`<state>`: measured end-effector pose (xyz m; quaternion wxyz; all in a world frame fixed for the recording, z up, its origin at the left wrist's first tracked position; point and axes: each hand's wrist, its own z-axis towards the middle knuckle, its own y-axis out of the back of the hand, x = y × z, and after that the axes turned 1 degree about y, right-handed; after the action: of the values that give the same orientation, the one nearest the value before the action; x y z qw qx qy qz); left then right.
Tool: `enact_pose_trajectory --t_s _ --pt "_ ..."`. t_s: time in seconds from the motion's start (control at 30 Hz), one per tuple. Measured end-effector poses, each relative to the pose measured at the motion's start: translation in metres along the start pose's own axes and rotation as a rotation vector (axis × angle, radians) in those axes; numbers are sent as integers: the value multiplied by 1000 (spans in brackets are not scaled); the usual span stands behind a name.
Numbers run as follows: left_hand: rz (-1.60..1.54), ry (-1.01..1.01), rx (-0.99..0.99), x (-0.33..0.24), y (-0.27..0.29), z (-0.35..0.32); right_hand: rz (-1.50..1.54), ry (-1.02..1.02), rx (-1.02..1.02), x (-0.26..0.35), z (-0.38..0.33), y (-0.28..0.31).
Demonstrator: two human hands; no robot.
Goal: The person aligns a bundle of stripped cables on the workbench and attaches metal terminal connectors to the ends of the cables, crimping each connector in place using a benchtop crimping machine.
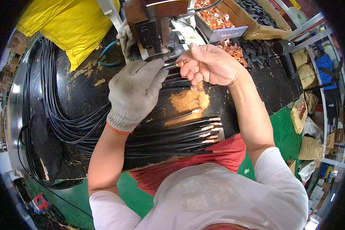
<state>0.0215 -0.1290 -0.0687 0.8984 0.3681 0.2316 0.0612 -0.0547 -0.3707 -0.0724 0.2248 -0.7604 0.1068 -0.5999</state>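
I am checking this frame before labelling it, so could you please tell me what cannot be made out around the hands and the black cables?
Head view:
- Gloved left hand: its grip on the black cables is hidden beneath the glove.
- Right hand: the fingers hide how the copper terminal is pinched.
- Press machine: its top is cut off by the upper edge.
- Cable loops' far ends blur into the left rim.

The press (157, 27) stands at the far edge of the bench (84, 96). Right of it sits a tray of terminals (214, 17), with what looks like a carton (257, 15) beyond. Cables (172, 136) lie across the near edge, looping left.
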Motion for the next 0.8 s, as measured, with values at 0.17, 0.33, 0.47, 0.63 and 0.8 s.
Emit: enact_pose_trajectory --t_s 0.17,0.33,0.47,0.63,0.8 --pt "10 -22 -38 4 0 -2 65 -14 63 -13 8 -1" --pt "-49 13 -27 -1 -3 -1 0 0 -139 -17 8 -23" --pt "-58 72 4 0 -6 -4 -201 152 -310 -26 9 -38" --pt "-199 214 89 0 -2 -3 -702 162 -361 -15 -10 -25" --pt "-365 423 305 6 18 11 -1469 137 -838 14 -85 37"
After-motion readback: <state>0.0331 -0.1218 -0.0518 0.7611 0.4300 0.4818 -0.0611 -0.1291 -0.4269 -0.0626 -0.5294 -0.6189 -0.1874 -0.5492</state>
